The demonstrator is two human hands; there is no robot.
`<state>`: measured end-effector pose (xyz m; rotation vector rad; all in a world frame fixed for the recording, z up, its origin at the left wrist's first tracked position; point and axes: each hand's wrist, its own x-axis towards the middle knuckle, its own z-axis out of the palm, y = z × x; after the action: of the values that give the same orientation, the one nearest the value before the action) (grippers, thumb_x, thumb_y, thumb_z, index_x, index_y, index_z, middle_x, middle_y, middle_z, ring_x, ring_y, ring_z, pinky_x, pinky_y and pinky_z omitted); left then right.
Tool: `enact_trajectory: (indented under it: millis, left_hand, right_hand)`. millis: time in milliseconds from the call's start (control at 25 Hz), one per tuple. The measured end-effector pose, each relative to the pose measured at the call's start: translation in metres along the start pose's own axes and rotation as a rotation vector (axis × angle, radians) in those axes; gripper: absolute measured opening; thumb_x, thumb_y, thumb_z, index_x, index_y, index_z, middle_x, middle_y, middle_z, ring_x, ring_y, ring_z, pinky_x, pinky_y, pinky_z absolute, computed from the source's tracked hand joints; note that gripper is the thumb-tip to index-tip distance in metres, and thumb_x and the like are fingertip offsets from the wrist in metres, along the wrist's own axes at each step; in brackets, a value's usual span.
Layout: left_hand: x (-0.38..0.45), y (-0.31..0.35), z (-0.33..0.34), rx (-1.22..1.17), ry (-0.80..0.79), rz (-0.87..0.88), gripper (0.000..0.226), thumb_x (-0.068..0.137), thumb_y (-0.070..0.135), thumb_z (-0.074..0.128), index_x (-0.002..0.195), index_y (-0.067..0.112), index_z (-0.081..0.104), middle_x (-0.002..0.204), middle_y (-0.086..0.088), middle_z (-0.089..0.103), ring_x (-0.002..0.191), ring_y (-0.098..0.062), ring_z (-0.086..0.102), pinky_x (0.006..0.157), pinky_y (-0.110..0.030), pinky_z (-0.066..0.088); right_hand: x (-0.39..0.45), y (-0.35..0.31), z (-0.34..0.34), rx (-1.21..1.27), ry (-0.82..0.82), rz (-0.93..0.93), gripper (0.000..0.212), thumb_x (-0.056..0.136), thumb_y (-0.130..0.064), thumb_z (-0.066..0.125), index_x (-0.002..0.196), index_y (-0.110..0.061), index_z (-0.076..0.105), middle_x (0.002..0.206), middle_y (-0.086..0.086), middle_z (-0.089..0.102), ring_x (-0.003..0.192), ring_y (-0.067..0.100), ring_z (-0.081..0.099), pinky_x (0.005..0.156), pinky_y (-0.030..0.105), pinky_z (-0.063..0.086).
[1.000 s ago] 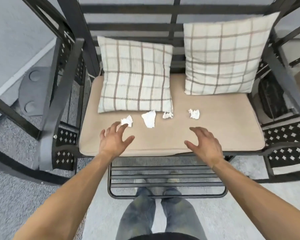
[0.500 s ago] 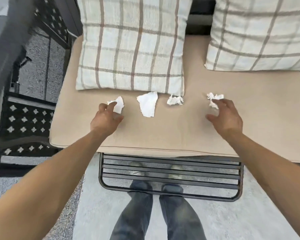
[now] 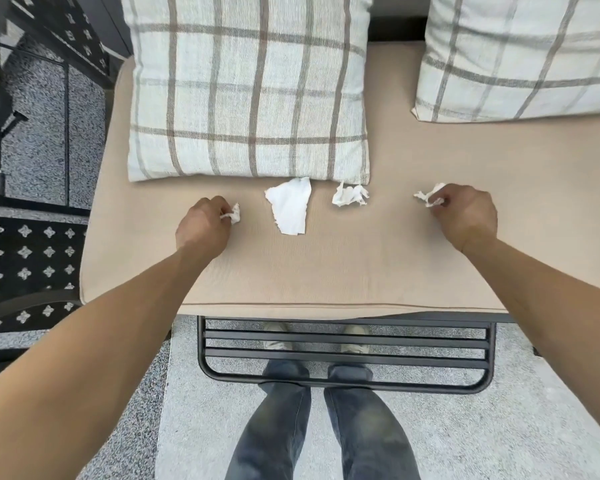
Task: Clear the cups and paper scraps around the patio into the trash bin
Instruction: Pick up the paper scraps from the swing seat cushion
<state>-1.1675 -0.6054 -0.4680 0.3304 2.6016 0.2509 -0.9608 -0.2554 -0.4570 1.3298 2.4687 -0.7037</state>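
Seen from above, both hands reach onto a tan bench cushion point(image 3: 326, 271) and each pinches a small crumpled paper scrap. The left hand point(image 3: 203, 226) has its fingers curled inward, with the left scrap point(image 3: 234, 216) poking out past the fingertips toward the middle of the seat. The right hand point(image 3: 465, 213) is likewise curled, and the right scrap point(image 3: 428, 197) sticks out from its fingertips on the inner side. To do this step well, each pinch should probably gather the whole wad into the palm before lifting, since thin torn paper could slip out or tear. Between the two hands, untouched and lying on the cushion, are a flatter torn paper piece point(image 3: 289, 209), near the left hand, and a crumpled wad point(image 3: 349, 195), nearer the middle; both sit just below the lower edge of a plaid pillow point(image 3: 246, 88). A second plaid pillow point(image 3: 520, 53) rests at upper right. Below the cushion is a black metal footrest point(image 3: 343, 355), then the person's jeans and a speckled patio floor point(image 3: 499, 427). No cups and no trash bin are in view.
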Motion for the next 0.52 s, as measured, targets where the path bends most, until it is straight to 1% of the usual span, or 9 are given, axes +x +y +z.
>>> enact_trajectory:
  millis: [80,120,200,240,280,360,440,520]
  left_hand:
    - [-0.002,0.010,-0.004,-0.044,-0.031,0.022,0.015,0.090,0.025,0.060,0.102,0.021,0.067,0.106,-0.006,0.058,0.094,-0.028,0.057,0.072,-0.035,0.043]
    - [-0.003,0.016,-0.006,-0.088,-0.035,0.048,0.012,0.088,0.025,0.062,0.099,0.023,0.068,0.105,-0.001,0.055,0.094,-0.025,0.057,0.074,-0.035,0.045]
    - [-0.007,0.032,-0.008,-0.195,-0.043,0.125,0.007,0.084,0.023,0.068,0.090,0.026,0.070,0.107,0.007,0.050,0.094,-0.018,0.057,0.077,-0.035,0.046]
    - [-0.009,0.041,-0.007,-0.219,-0.063,0.174,0.007,0.082,0.023,0.070,0.087,0.027,0.070,0.112,0.010,0.049,0.096,-0.015,0.056,0.078,-0.034,0.046]
    - [-0.010,0.050,-0.005,-0.210,-0.094,0.225,0.007,0.081,0.023,0.071,0.085,0.029,0.071,0.120,0.011,0.048,0.102,-0.013,0.054,0.079,-0.033,0.046]
    - [-0.013,0.067,0.001,-0.112,-0.172,0.301,0.006,0.082,0.025,0.071,0.086,0.030,0.071,0.137,0.011,0.042,0.117,-0.011,0.045,0.080,-0.032,0.044]
    - [-0.012,0.080,0.009,-0.033,-0.220,0.303,0.007,0.081,0.026,0.070,0.087,0.030,0.073,0.143,0.012,0.036,0.124,-0.013,0.037,0.079,-0.031,0.039]
    - [-0.009,0.087,0.016,-0.015,-0.225,0.270,0.008,0.081,0.026,0.070,0.088,0.029,0.073,0.143,0.013,0.035,0.123,-0.015,0.037,0.077,-0.031,0.037]
  right_hand:
    - [-0.004,-0.009,-0.001,0.056,-0.049,0.037,0.015,0.089,-0.023,0.059,0.096,-0.024,0.073,0.109,0.010,0.068,0.099,0.033,0.060,0.083,0.038,0.050]
    - [-0.008,-0.017,-0.001,0.075,-0.055,0.020,0.015,0.088,-0.023,0.060,0.094,-0.024,0.073,0.107,0.009,0.068,0.100,0.032,0.059,0.083,0.038,0.050]
    - [-0.021,-0.037,0.001,0.114,-0.021,-0.097,0.013,0.085,-0.021,0.062,0.091,-0.024,0.074,0.108,0.005,0.064,0.106,0.028,0.055,0.084,0.037,0.047]
    - [-0.030,-0.047,0.003,0.136,0.003,-0.167,0.012,0.084,-0.020,0.064,0.089,-0.025,0.074,0.110,0.001,0.061,0.109,0.025,0.051,0.085,0.036,0.045]
    - [-0.039,-0.057,0.007,0.154,0.014,-0.229,0.009,0.083,-0.021,0.067,0.086,-0.025,0.075,0.115,-0.002,0.058,0.111,0.022,0.047,0.087,0.035,0.043]
    - [-0.051,-0.075,0.018,0.134,-0.040,-0.346,0.006,0.081,-0.023,0.071,0.084,-0.026,0.075,0.130,-0.006,0.050,0.117,0.022,0.041,0.091,0.036,0.042]
    - [-0.049,-0.088,0.032,0.032,-0.145,-0.430,0.007,0.082,-0.024,0.070,0.086,-0.026,0.075,0.144,-0.007,0.040,0.124,0.023,0.036,0.094,0.037,0.041]
    - [-0.039,-0.096,0.044,-0.082,-0.197,-0.463,0.010,0.084,-0.022,0.067,0.089,-0.027,0.074,0.148,-0.008,0.037,0.124,0.025,0.037,0.093,0.039,0.043]
